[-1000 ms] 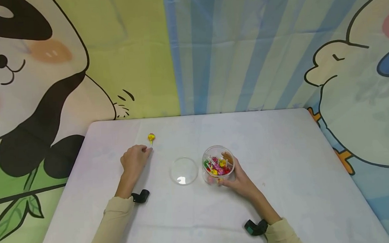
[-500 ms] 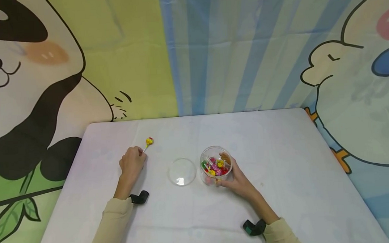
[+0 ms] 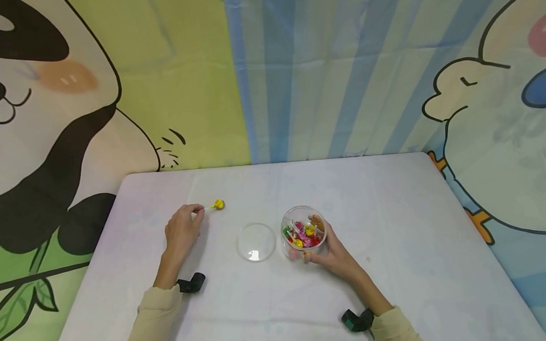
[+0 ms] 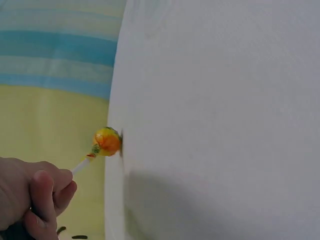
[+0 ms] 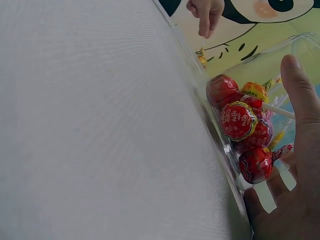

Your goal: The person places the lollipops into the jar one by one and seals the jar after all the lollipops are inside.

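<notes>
In the head view my left hand pinches the white stick of a yellow lollipop between thumb and finger. The lollipop's head points right; in the left wrist view this wrapped lollipop looks yellow and orange, close over the tabletop. My right hand grips a clear round jar from its right side, fingers behind it and thumb in front. Uncapped, the jar holds several wrapped lollipops in red, pink, yellow and green. Through its wall the right wrist view shows red-wrapped lollipops with white sticks.
Flat on the white table, between the two hands, lies a clear round lid. Black wrist cameras sit on both forearms. Behind the table hangs a cartoon-printed cloth.
The lollipop in my left hand has swung from pointing away to pointing right, and its head is now nearer me. My right hand and the jar have stayed in place.
</notes>
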The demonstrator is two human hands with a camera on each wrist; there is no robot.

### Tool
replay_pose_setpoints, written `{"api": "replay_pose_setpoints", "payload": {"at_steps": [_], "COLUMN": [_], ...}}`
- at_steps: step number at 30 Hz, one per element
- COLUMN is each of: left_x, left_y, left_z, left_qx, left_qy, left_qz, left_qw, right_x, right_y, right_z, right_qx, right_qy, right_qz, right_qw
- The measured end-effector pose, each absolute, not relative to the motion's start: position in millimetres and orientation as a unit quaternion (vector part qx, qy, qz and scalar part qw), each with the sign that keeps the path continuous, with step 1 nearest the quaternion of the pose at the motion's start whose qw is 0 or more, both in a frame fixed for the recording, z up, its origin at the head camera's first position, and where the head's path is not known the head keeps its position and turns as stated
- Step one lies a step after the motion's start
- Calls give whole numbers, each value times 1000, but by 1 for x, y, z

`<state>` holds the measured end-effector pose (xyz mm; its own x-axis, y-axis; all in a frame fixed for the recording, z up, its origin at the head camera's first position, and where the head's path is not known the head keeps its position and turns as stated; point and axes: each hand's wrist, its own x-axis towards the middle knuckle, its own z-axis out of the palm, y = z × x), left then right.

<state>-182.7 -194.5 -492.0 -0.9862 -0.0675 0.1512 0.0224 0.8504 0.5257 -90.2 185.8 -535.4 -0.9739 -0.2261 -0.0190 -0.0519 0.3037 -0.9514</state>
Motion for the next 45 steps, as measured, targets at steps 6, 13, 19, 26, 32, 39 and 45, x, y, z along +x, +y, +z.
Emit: {"api": "replay_pose_setpoints", "payload": {"at_steps": [6,13,19,26,32,39,45], "left_x": [-166,-151,-142,-142,-147,-153,-153], "left_y": [-165,-124,-81,-33,-18,-13,-10], "left_z": [-454,-405,-387,-409,-429,-420,-418], "left_qx": [-90,-182,-276,-336,-301,-293,-275], "left_qy": [-920,-876,-833,-846,-895,-925,-930], "left_qz": [-337,-395,-447,-397,-326,-240,-228], "left_qw": [178,207,175,118,43,-41,-79], "right_x": [-90,-90,-90,-91,-90,-92,-91], "right_y": [186,186,187,187,186,188,188], "right_z": [-534,-533,-534,-535,-534,-532,-535], "right_qx": [-98,-98,-99,-117,-114,-113,-108], "right_qy": [806,806,809,802,806,808,802], "right_qz": [-581,-581,-576,-584,-578,-576,-584], "right_qw": [63,64,63,53,57,55,69]}}
